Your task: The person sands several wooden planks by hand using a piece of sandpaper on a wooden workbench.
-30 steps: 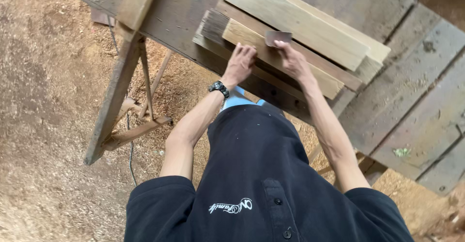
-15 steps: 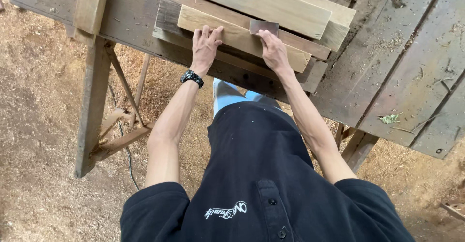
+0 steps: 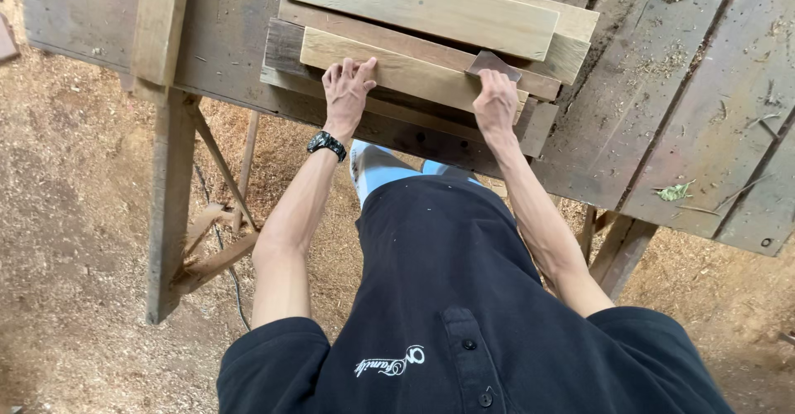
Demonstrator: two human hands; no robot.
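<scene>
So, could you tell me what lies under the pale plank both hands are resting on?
A darker board sticks out beneath the pale plank, all on the workbench. Its middle is covered.

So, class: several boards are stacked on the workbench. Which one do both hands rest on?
The pale narrow board nearest the person: left hand flat on it, right hand pressing a small dark piece at its end. The other boards lie untouched.
</scene>
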